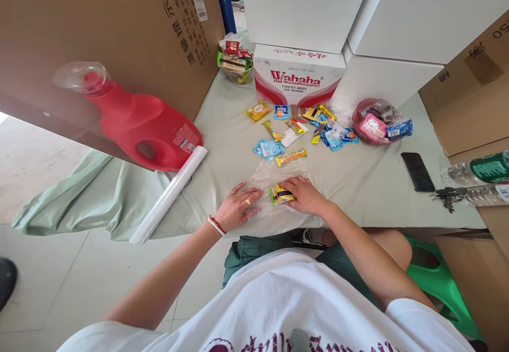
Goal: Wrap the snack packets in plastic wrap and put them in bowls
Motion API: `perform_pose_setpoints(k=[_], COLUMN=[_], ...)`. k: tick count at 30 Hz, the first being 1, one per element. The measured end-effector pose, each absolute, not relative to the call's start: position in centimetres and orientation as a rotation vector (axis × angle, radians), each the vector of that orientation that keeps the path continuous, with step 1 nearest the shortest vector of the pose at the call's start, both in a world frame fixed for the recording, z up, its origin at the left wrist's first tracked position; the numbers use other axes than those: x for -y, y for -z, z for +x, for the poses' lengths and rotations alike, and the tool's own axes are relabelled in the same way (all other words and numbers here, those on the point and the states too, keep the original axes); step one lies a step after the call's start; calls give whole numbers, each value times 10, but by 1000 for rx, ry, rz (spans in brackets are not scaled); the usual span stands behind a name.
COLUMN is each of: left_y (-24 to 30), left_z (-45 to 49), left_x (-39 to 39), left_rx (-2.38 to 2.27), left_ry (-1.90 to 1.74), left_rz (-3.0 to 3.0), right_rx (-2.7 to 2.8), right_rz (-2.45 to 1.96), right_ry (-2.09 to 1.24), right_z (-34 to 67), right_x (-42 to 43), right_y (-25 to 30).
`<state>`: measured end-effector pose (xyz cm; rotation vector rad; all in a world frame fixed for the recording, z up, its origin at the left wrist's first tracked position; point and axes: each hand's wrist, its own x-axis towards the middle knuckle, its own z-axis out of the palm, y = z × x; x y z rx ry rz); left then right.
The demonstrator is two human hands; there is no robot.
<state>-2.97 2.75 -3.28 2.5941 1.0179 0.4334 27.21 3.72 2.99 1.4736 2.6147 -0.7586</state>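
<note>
A sheet or bag of clear plastic (264, 174) is spread near the table's front edge. My left hand (238, 206) lies flat on its left side, fingers apart, with a ring on one finger. On the plastic sits a small bunch of yellow-and-black snack packets (283, 195) with a green end showing. My right hand (305, 195) is closed over their right side, its thumb hidden. Just beyond the plastic lies an orange-yellow snack bar (291, 157). Blue snack packets (269, 148) rest a little farther back.
Mixed snacks lie before a Wahaha carton (300, 76). A pink bowl (361, 129) and a clear bowl (238, 76) hold more packets. A red jug (151, 124) and a plastic film roll (170, 193) are left; a phone (417, 172), keys (448, 195) and bottles (491, 169) are right.
</note>
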Motion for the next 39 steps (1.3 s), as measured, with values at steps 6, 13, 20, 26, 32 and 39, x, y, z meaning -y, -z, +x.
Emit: perform_pose_setpoints(k=[6, 13, 20, 26, 32, 39], left_y=[24, 7, 19, 22, 26, -7], left_z=[-46, -41, -11, -6, 3, 8], left_x=[-24, 2, 17, 2, -41, 1], left_rx=[-1068, -1020, -1322, -1374, -1931, -2087], left_ry=[-392, -264, -587, -875, -812, -1210], left_rz=[2461, 2381, 2288, 2004, 1852, 2109], right_rx=[-2643, -2896, -2791, -2876, -2379, -2309], right_rz=[1447, 1569, 1785, 1919, 2061, 2035], right_ry=[703, 815, 581, 966, 900, 450], right_z=[276, 313, 328, 337, 331, 321], right_x=[-34, -9, 52, 15, -61, -65], right_y=[-25, -38, -30, -34, -26, -29])
